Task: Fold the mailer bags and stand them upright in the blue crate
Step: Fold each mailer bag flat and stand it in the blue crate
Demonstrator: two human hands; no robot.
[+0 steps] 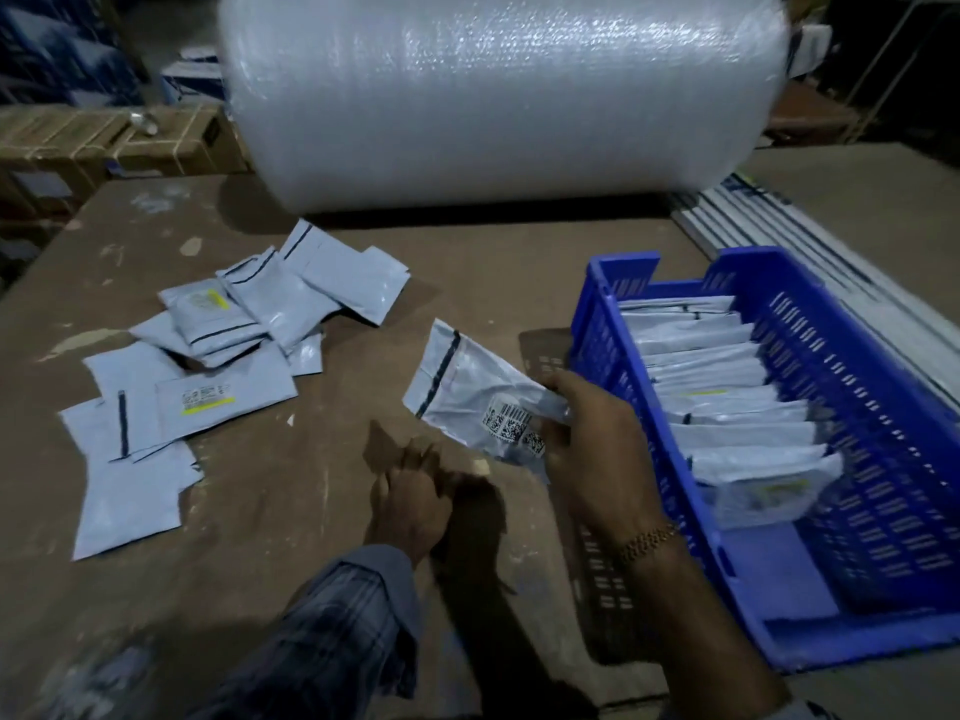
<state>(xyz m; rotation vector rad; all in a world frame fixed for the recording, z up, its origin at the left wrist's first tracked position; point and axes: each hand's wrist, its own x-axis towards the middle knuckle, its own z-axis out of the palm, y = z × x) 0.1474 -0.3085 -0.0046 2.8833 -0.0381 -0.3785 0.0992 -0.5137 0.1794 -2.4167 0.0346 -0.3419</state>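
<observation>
My right hand (597, 449) grips a grey mailer bag (467, 387) by its lower right corner, just above the table and left of the blue crate (613, 324). The bag shows a dark seal strip and barcode labels. My left hand (410, 496) hovers over the brown table (291, 511) below the bag with fingers straight, holding nothing. Several folded mailer bags (727, 397) stand upright in a row inside the crate. A loose pile of flat mailer bags (208, 366) lies on the table to the left.
A big roll of bubble wrap (493, 96) lies across the back of the table. Flat white boards (810, 241) are stacked behind the crate at right. Cardboard boxes (104, 148) stand beyond the table's left edge.
</observation>
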